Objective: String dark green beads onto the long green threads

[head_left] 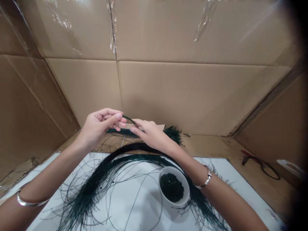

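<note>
A short dark green beaded strand (128, 119) is stretched between my two hands, above the far edge of the white table. My left hand (103, 123) pinches its left end between thumb and fingertips. The fingers of my right hand (152, 133) close on the other end, partly hiding it. Below them, a thick bundle of thin dark green strands (96, 179) curves across the table in an arch, with loose ends fanning out. Near my right forearm stands a white bowl (187, 192) with small dark green pieces (171, 187) in it, too small to make out singly.
Tall cardboard walls (192, 93) enclose the back and sides of the white table (134, 192). Another bundle of green strands (173, 134) lies behind my hands. A dark cable (262, 165) and a white object (291, 168) are at the right.
</note>
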`<state>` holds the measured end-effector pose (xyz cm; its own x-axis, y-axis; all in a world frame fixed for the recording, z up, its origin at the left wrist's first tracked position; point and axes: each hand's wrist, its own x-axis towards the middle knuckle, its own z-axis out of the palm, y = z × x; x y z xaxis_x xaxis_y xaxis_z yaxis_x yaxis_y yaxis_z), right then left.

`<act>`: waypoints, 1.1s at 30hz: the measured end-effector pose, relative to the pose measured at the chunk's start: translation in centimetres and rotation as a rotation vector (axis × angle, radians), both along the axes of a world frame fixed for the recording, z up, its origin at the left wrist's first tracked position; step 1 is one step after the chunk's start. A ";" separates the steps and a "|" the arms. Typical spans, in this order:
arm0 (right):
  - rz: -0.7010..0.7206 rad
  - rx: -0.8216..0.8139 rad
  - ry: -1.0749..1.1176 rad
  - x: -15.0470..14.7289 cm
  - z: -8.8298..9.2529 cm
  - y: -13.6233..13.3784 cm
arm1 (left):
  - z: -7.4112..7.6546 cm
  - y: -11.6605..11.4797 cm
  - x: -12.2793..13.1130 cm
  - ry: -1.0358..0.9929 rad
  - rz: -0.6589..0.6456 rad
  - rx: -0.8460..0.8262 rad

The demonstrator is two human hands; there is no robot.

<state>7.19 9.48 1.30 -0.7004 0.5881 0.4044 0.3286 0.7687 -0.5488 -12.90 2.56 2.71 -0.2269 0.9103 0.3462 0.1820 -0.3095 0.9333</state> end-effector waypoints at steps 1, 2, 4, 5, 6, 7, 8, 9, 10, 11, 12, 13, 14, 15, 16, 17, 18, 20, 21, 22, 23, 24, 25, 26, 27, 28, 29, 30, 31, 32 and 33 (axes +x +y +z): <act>0.011 -0.042 0.047 -0.8 0.3 0.0 | 0.5 -0.1 0.3 0.001 -0.006 0.022; 0.025 -0.083 0.091 -1.2 0.5 0.1 | 0.9 -0.2 0.4 0.003 -0.008 0.044; 0.074 -0.162 0.163 -1.4 0.3 0.2 | 1.2 -0.3 0.4 0.012 -0.014 0.067; 0.113 -0.206 0.186 -1.2 0.1 0.2 | 1.1 -0.4 0.3 0.018 -0.019 0.067; 0.159 -0.261 0.205 -0.9 -0.2 0.1 | 0.9 -0.5 0.3 0.022 -0.026 0.059; 0.201 -0.327 0.226 -0.6 -0.6 -0.2 | 0.6 -0.5 0.2 0.032 -0.032 0.047; 0.234 -0.395 0.250 -0.2 -0.9 -0.5 | 0.2 -0.5 0.3 0.055 -0.032 0.037; 0.257 -0.460 0.275 0.1 -1.2 -0.8 | -0.2 -0.5 0.4 0.086 -0.026 0.029; 0.259 -0.507 0.303 0.3 -1.4 -1.2 | -0.7 -0.5 0.6 0.141 -0.015 0.028; 0.258 -0.541 0.328 0.6 -1.6 -1.5 | -1.1 -0.4 0.8 0.193 -0.004 0.026; 0.260 -0.570 0.351 0.7 -1.8 -1.7 | -1.4 -0.3 1.1 0.230 -0.007 0.017; 0.262 -0.596 0.375 0.9 -2.0 -1.8 | -1.7 -0.2 1.5 0.245 -0.026 0.001; 0.253 -0.624 0.399 1.1 -2.2 -1.9 | -2.0 -0.1 1.8 0.238 -0.055 -0.021; 0.238 -0.652 0.419 1.3 -2.5 -1.9 | -2.2 0.0 2.2 0.222 -0.085 -0.045; 0.214 -0.677 0.445 1.6 -2.8 -1.9 | -2.3 0.1 2.6 0.206 -0.116 -0.062; 0.191 -0.706 0.468 1.8 -3.1 -2.0 | -2.3 0.2 2.9 0.195 -0.141 -0.074; 0.175 -0.735 0.495 2.2 -3.4 -2.0 | -2.3 0.2 3.3 0.182 -0.167 -0.077; 0.145 -0.779 0.547 3.0 -4.1 -2.3 | -2.1 0.2 3.9 0.161 -0.186 -0.063; 0.125 -0.788 0.572 3.4 -4.4 -2.5 | -1.9 0.1 4.1 0.159 -0.184 -0.050; 0.103 -0.791 0.593 3.8 -4.6 -2.7 | -1.8 0.0 4.4 0.168 -0.175 -0.038; 0.081 -0.788 0.611 4.2 -4.7 -3.0 | -1.7 -0.1 4.6 0.190 -0.166 -0.030; 0.060 -0.782 0.625 4.6 -4.8 -3.3 | -1.6 -0.3 4.9 0.221 -0.166 -0.029; 0.041 -0.774 0.637 5.0 -4.9 -3.6 | -1.5 -0.5 5.2 0.251 -0.170 -0.033; 0.027 -0.767 0.644 5.3 -4.9 -3.9 | -1.5 -0.6 5.5 0.274 -0.179 -0.038; 0.015 -0.758 0.648 5.5 -4.9 -4.1 | -1.6 -0.8 5.7 0.286 -0.188 -0.036; 0.004 -0.748 0.648 5.7 -5.0 -4.4 | -1.6 -0.9 6.0 0.292 -0.198 -0.028; -0.005 -0.738 0.645 5.9 -5.0 -4.7 | -1.7 -1.0 6.3 0.299 -0.206 -0.013; -0.014 -0.728 0.640 6.1 -5.0 -4.9 | -1.7 -1.1 6.6 0.311 -0.211 0.006; -0.023 -0.718 0.636 6.3 -4.9 -5.1 | -1.8 -1.1 6.9 0.331 -0.216 0.026; -0.031 -0.708 0.636 6.5 -4.9 -5.3 | -1.8 -1.1 7.3 0.355 -0.224 0.041; -0.036 -0.699 0.644 6.7 -4.9 -5.4 | -1.7 -1.1 7.6 0.373 -0.235 0.051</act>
<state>13.87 4.08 -3.62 -0.4421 0.8599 0.2550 -0.1799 0.1935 -0.9645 -5.30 1.48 1.02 0.1329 0.9018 0.4113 0.4226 -0.4269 0.7995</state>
